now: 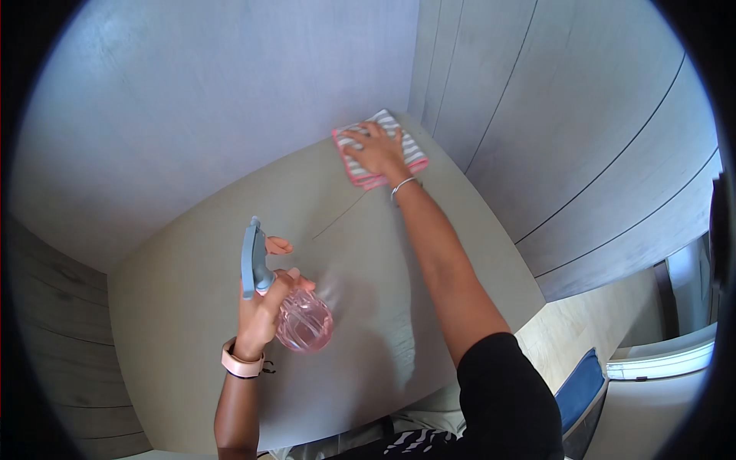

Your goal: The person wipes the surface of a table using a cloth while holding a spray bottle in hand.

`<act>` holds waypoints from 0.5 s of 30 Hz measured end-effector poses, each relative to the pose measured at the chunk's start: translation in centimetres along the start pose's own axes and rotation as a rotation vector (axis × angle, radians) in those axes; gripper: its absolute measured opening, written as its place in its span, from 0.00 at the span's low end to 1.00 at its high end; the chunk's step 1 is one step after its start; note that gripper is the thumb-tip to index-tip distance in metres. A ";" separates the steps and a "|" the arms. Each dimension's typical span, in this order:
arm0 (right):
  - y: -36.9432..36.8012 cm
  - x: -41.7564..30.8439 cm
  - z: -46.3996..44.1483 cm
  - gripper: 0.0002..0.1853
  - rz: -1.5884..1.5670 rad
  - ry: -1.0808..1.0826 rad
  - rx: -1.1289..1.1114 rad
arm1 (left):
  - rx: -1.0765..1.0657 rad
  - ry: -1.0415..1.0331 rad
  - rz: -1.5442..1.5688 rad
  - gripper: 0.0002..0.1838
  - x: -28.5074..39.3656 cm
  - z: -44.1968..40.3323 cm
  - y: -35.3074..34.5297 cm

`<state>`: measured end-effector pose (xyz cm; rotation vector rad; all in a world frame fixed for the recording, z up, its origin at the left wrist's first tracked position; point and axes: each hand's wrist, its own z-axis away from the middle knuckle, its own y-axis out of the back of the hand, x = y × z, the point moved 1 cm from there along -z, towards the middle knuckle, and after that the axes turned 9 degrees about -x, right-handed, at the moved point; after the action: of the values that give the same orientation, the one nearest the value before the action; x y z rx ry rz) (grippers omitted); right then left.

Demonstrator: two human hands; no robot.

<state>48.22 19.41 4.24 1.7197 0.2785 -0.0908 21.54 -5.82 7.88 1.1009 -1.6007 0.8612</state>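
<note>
A spray bottle with a blue-grey trigger head and a clear pink body (305, 323) is in my left hand (259, 318). My fingers wrap round its neck, and the bottle tilts over the near left part of the table. Toward the far right corner, my right hand (376, 151) lies spread on a folded cloth (412, 149) with grey and white stripes and a pink edge. The palm presses the cloth against the tabletop (230, 218). Whether any fingertip grips the fabric is hard to see.
A pale wall (253, 92) rises along the table's far edge, and a panelled wall (567, 138) borders the right. Dark wood panelling (61, 337) is at the left. A thin dark line (341, 215) runs on the tabletop below the cloth. A blue object (580, 391) stands at the lower right.
</note>
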 end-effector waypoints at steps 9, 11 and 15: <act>-0.9 7.4 3.9 0.35 0.086 -0.170 0.018 | -0.111 0.250 0.123 0.19 -1.2 0.3 1.2; -0.7 7.1 4.3 0.35 0.091 -0.167 0.000 | -0.124 0.280 0.125 0.19 -1.5 -1.7 2.6; -0.8 6.7 5.6 0.35 0.102 -0.165 -0.016 | -0.190 0.286 0.146 0.19 -2.3 -7.2 5.1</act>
<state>55.05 14.91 1.06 1.6964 0.0690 -0.1537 19.33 2.96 7.54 0.6995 -1.4992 0.8975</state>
